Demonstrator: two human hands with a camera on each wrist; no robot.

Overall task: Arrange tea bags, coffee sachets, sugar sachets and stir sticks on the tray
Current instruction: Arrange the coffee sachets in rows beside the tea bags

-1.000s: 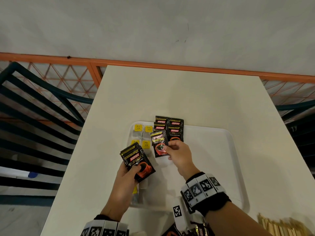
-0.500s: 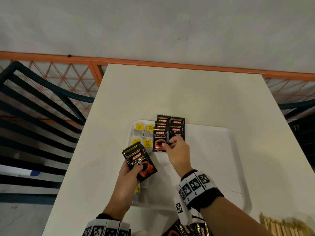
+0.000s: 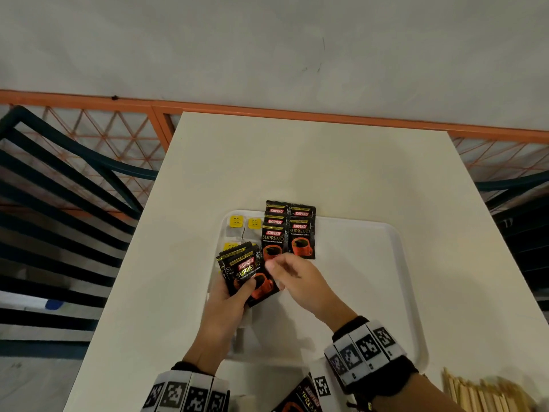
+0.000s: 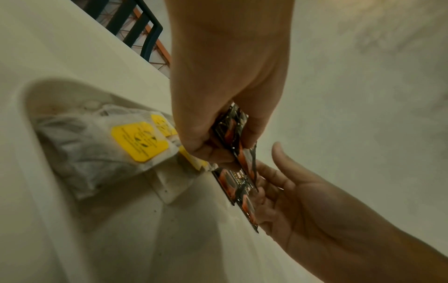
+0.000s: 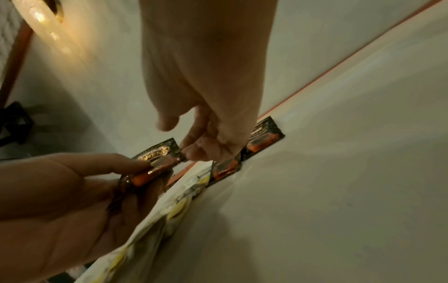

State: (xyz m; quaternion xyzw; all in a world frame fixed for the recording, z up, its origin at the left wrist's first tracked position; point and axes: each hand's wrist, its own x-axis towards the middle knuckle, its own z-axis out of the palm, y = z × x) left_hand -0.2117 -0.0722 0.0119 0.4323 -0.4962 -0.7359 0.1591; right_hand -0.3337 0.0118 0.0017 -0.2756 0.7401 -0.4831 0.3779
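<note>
- Gripping a fanned stack of coffee sachets [image 3: 248, 273], left hand [image 3: 225, 304] stays over the tray [image 3: 386, 292] near the tea bags [image 3: 245, 226].
- Right hand [image 3: 300, 282] has left the laid sachet rows [image 3: 289, 230], now pinching the stack's top sachet.

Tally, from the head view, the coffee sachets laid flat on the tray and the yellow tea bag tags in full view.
Coffee sachets laid flat: 5
Yellow tags in full view: 2
Total: 7
</note>
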